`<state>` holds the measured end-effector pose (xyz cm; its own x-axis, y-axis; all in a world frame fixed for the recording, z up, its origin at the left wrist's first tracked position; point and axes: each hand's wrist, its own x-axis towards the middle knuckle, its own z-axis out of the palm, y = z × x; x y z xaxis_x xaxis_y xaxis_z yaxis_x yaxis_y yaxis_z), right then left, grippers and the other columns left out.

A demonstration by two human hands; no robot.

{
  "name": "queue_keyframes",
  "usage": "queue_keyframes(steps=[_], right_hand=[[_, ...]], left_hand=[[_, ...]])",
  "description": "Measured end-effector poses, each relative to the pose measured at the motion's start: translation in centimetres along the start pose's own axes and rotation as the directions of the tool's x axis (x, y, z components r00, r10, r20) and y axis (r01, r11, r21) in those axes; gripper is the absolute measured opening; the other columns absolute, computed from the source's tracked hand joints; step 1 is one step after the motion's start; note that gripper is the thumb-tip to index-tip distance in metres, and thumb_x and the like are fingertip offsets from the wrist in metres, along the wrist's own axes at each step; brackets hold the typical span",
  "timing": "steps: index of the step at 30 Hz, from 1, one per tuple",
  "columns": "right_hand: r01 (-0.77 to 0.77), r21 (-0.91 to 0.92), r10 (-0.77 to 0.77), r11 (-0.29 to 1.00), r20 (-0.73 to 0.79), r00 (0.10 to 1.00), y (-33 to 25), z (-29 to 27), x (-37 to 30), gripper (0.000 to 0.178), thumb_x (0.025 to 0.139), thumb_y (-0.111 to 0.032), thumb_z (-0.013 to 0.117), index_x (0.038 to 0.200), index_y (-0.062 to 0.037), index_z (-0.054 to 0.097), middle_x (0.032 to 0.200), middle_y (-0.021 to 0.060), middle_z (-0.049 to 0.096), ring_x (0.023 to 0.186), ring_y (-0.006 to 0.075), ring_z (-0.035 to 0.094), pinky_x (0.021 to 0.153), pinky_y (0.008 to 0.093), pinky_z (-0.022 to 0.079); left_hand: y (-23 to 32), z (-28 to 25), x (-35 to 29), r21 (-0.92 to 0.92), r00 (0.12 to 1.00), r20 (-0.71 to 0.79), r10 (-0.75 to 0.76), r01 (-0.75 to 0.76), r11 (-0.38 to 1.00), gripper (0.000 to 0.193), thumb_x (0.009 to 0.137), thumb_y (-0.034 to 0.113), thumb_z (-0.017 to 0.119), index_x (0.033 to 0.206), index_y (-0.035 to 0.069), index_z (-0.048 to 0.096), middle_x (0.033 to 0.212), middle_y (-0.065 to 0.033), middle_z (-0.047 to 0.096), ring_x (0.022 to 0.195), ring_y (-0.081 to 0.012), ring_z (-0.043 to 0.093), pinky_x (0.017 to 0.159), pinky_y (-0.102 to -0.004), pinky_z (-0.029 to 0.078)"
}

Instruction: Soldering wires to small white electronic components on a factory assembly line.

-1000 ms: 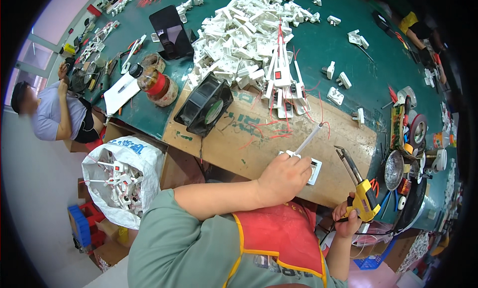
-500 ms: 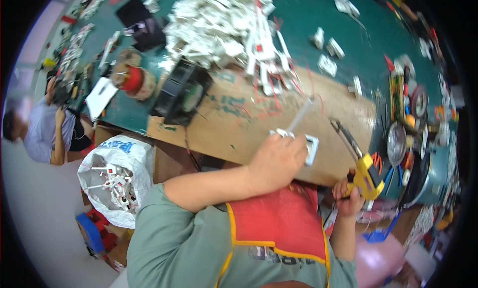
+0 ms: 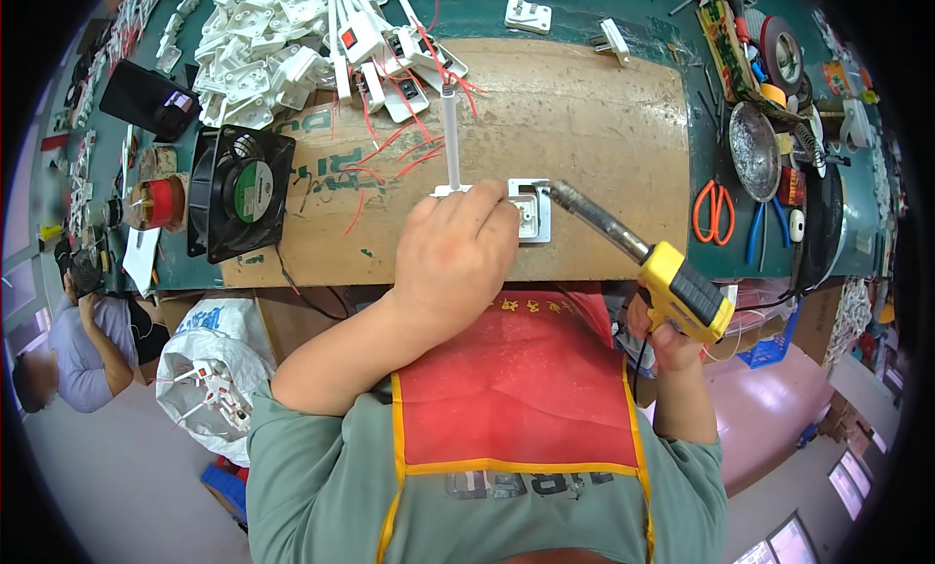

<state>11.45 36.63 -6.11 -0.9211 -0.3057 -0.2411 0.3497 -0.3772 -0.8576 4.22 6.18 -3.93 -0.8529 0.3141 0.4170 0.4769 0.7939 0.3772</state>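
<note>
My left hand (image 3: 458, 247) is closed over a white plastic housing (image 3: 529, 228), whose open square end shows past my fingertips. A slim pale tube (image 3: 451, 140) stands out beyond the knuckles; the hand hides how it joins the housing. In my right hand (image 3: 664, 335) is a yellow and black soldering gun (image 3: 687, 296), gripped by its handle. Its dark metal tip is at the housing's far right corner; whether it touches, I cannot tell. Red wires (image 3: 399, 145) trail across the brown cardboard (image 3: 584, 126) beyond my left hand.
White plastic parts (image 3: 263, 48) are heaped at the far left, near a black fan (image 3: 239, 194). At right lie orange scissors (image 3: 713, 213), blue-handled pliers (image 3: 758, 235) and a metal bowl (image 3: 756, 150). A white sack (image 3: 185, 340) stands below left; a person (image 3: 93, 350) sits farther left.
The view has shifted and sharpened. My right hand has brought the soldering gun's tip in from the right, up to the housing's corner. My left hand keeps its hold on the housing.
</note>
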Motion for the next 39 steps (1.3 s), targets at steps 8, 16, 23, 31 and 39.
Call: queue_keyframes(steps=[8,16,23,31,39], right_hand=[[0.000,-0.153,0.006,0.988,0.037,0.999,-0.6,-0.5,-0.2,0.052,0.079,-0.022,0.086,0.119,0.0018,0.063,0.083,0.0042,0.062,0.067,0.0119,0.056,0.059,0.0272,0.045],[-0.023,-0.231,0.029,0.973,0.023,0.999,-1.2,-0.6,-0.1,0.051,0.079,-0.020,0.086,0.119,0.0031,0.064,0.087,0.0044,0.064,0.071,0.0118,0.058,0.063,0.0271,0.047],[-0.024,-0.257,0.030,0.966,0.018,0.999,-1.1,-1.0,-0.1,0.042,0.080,-0.015,0.082,0.114,0.0018,0.064,0.084,0.0045,0.064,0.072,0.0126,0.059,0.065,0.0282,0.048],[-0.039,-0.224,0.045,0.974,0.019,0.999,-1.3,-0.8,0.1,0.042,0.080,-0.013,0.081,0.115,0.0017,0.063,0.083,0.0044,0.063,0.071,0.0128,0.058,0.063,0.0276,0.047],[-0.070,-0.285,0.068,0.956,-0.019,0.998,-0.8,-0.8,-0.1,0.060,0.076,-0.027,0.087,0.119,0.0036,0.059,0.078,0.0030,0.058,0.064,0.0109,0.052,0.058,0.0261,0.043]], left_hand=[[0.2,-0.2,0.2,0.026,1.000,0.011,-0.010,0.010,1.000,0.014,0.077,0.006,0.074,0.088,0.008,0.066,0.096,-0.0018,0.066,0.078,-0.0202,0.064,0.065,-0.0351,0.045],[0.3,-0.1,0.4,0.012,1.000,0.015,-0.018,0.018,1.000,0.013,0.076,0.006,0.074,0.086,0.008,0.066,0.096,-0.0022,0.065,0.076,-0.0207,0.064,0.064,-0.0355,0.045],[0.4,-0.3,0.3,0.013,1.000,0.019,-0.023,0.023,1.000,0.013,0.077,0.006,0.074,0.086,0.007,0.066,0.096,-0.0028,0.065,0.076,-0.0208,0.064,0.064,-0.0356,0.044],[0.2,0.2,0.3,0.011,0.999,-0.023,0.030,-0.029,1.000,0.010,0.076,0.007,0.068,0.083,0.005,0.061,0.097,-0.0073,0.060,0.070,-0.0211,0.060,0.065,-0.0369,0.044],[0.5,-0.2,0.3,0.019,0.999,0.021,-0.032,0.032,0.999,0.013,0.076,0.005,0.073,0.086,0.008,0.066,0.097,-0.0018,0.066,0.079,-0.0197,0.065,0.066,-0.0352,0.045]])
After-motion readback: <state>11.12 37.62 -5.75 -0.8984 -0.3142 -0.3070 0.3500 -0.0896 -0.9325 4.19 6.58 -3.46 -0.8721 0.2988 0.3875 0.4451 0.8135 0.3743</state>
